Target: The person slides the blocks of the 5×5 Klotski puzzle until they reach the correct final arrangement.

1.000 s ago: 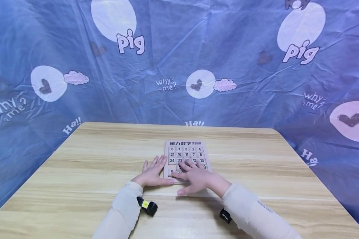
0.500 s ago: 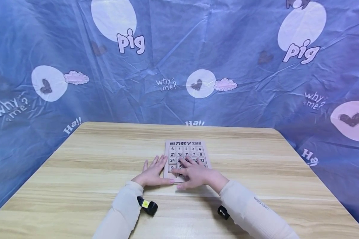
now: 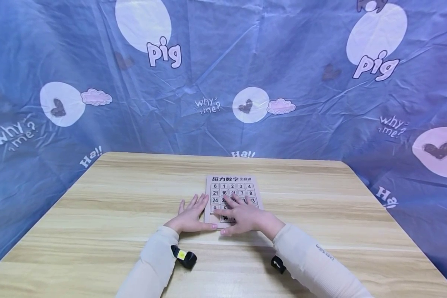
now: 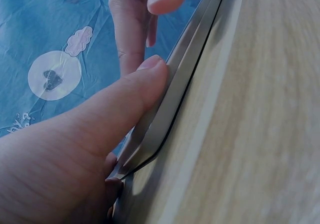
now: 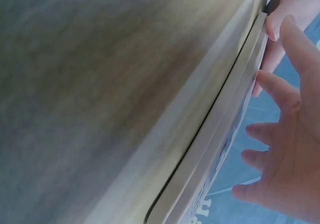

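Note:
A flat number slide puzzle (image 3: 212, 221) with square tiles lies on the table; its lower right rows are hidden under fingers. My left hand (image 3: 188, 218) lies at its left side, fingers fairly straight along the edge, the thumb (image 4: 150, 78) on the near left corner. My right hand (image 3: 246, 218) spreads over the lower rows with its index fingertip on the 9 tile (image 3: 215, 207). In the right wrist view that index finger (image 5: 275, 86) touches the puzzle's face while the other fingers stay off it. Below the 9 tile is a gap, left of the 14 tile (image 3: 225, 218).
The wooden table (image 3: 134, 186) extends around the puzzle on all sides. Behind it hangs a blue printed cloth (image 3: 216, 136). Both sleeved wrists carry a small black camera mount, the left one (image 3: 186, 258) with a yellow label.
The right hand has shifted slightly up the puzzle, and the 9 tile has slid up from the bottom row to the row above. The left hand stays in place.

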Demonstrator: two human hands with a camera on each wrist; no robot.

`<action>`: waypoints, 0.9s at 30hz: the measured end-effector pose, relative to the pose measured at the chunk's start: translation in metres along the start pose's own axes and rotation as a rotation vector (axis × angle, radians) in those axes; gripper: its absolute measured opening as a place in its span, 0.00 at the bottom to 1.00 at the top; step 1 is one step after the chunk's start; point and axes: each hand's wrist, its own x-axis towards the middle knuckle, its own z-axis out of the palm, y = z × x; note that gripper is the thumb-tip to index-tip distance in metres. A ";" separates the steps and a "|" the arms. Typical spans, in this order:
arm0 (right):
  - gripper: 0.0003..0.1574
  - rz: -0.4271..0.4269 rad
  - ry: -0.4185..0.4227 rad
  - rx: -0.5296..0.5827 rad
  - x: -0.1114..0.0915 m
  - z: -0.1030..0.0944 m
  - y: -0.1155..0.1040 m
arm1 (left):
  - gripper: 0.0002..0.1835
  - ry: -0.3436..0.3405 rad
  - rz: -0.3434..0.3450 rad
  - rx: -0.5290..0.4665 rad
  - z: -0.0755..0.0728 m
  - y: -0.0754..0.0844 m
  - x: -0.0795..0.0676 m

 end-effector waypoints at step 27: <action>0.40 0.055 0.096 0.087 -0.080 0.005 0.058 | 0.55 0.013 0.004 -0.009 -0.001 0.001 -0.001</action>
